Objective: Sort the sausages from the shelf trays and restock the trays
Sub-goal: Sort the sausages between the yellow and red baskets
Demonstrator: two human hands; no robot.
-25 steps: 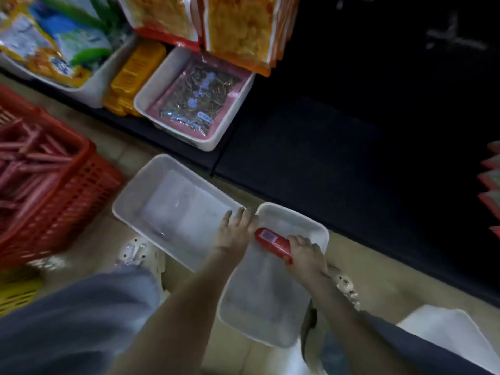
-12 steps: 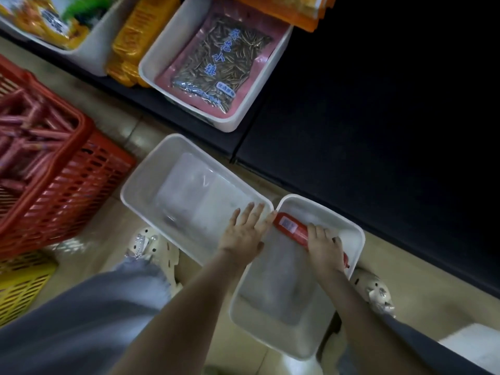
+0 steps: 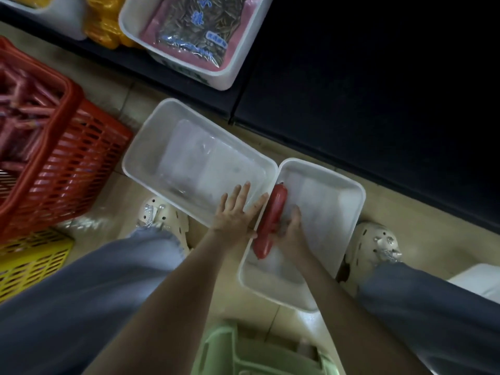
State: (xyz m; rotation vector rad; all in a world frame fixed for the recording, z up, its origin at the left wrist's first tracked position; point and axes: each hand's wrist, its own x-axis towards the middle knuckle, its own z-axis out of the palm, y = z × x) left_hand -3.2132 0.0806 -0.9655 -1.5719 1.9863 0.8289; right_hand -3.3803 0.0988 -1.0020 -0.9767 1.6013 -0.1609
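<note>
Restocking under way: the right hand (image 3: 293, 231) curls round the red sausage (image 3: 272, 220), laying it along the right tray's (image 3: 324, 212) left wall, the left hand (image 3: 235, 212) spread flat on the neighbouring tray (image 3: 146, 136), and next it likely wants releasing square.

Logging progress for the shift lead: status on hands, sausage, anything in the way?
Left hand open, flat on left tray near rim. Right hand grips sausage, inside right tray along its left wall. Nothing visible in the way.
</note>
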